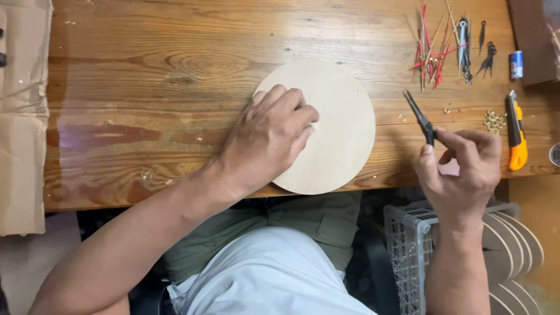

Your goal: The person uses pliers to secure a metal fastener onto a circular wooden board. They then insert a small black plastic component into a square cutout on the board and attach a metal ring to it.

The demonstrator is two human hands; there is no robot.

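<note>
The wooden desk [146, 87] carries a round wooden disc [341, 125] at its near edge, slightly overhanging; it could tip off if pressed there. The left hand [268, 137] presses it, fingertips pinched together at centre. The right hand [464, 169] clamps black pliers [421, 119], their long axis pointing toward the far-left corner.

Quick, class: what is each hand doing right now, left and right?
Left hand: fingers curled, pressing on the round wooden disc; whether they pinch anything cannot be told.
Right hand: closed on black needle-nose pliers.
</note>
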